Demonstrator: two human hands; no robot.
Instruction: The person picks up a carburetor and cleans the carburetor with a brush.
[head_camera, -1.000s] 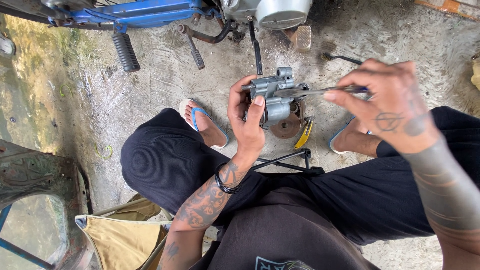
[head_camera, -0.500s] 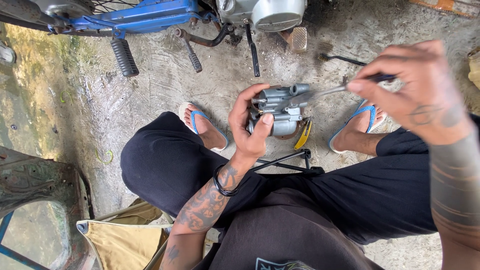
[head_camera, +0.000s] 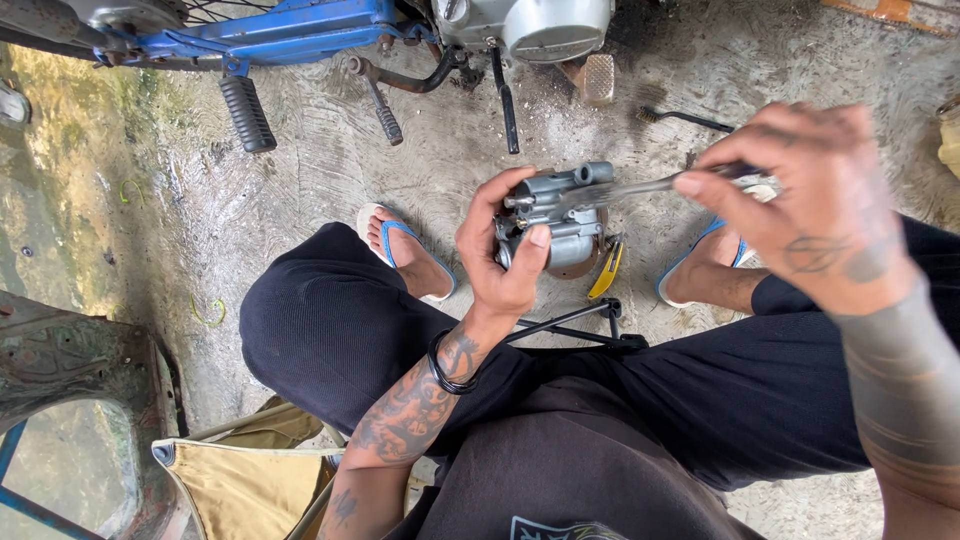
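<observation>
- Carburettor (head_camera: 558, 222) work is in hand: the grey metal body is gripped in the left hand (head_camera: 505, 255) while a screwdriver (head_camera: 625, 188) is brought to it by the right hand (head_camera: 800, 205).
- Left hand: closed round the carburettor from its left side, thumb pressed on the front face, fingers wrapped behind; the body is held upright above the ground, between the knees.
- Right hand: clenched on the screwdriver handle, fingertips pinched round it; the handle is mostly hidden and the shaft is blurred.
- Screwdriver shaft is laid nearly level, running leftwards from the right hand to the upper part of the carburettor, where its tip seems to meet a fitting near the top. Whether the tip is seated in a screw cannot be told.
- Step judged: a screw or jet on the carburettor's upper side is being worked with the tool.
- Next move, as a judgement: the tip must be kept square in its slot and the body held rigid by the left hand, so that the tool does not slip off towards the thumb.
- Carburettor lies well left of the right hand, joined to it only by the shaft.
- Beneath it, a rusty round part (head_camera: 590, 262) and a yellow-handled tool (head_camera: 606, 272) lie on the concrete floor (head_camera: 300, 180); a blue motorcycle (head_camera: 300, 30) stands beyond.
</observation>
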